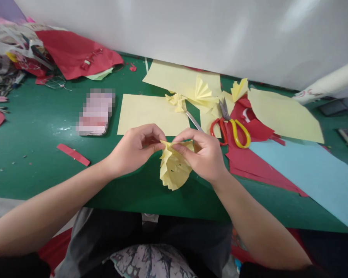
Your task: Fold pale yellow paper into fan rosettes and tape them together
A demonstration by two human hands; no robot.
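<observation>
A piece of pleated yellow paper [175, 170] with small cut-out slits hangs between my hands, above the front part of the green table. My left hand [139, 148] pinches its upper left edge between thumb and fingertips. On the other side, my right hand [204, 152] grips the upper right edge in the same way. Just beyond the right hand lie scissors [233, 127] with one red and one yellow handle, blades pointing away. A slim silver tool [193, 121], partly hidden by the right hand, rests on the yellow sheets.
Flat yellow sheets [150, 116] and folded yellow pieces [203, 92] lie behind my hands. Red paper [249, 162] and a light blue sheet [313, 166] spread to the right. A phone [95, 114] and a red strip [73, 154] are at left, with a cluttered pile [5, 73] farther back.
</observation>
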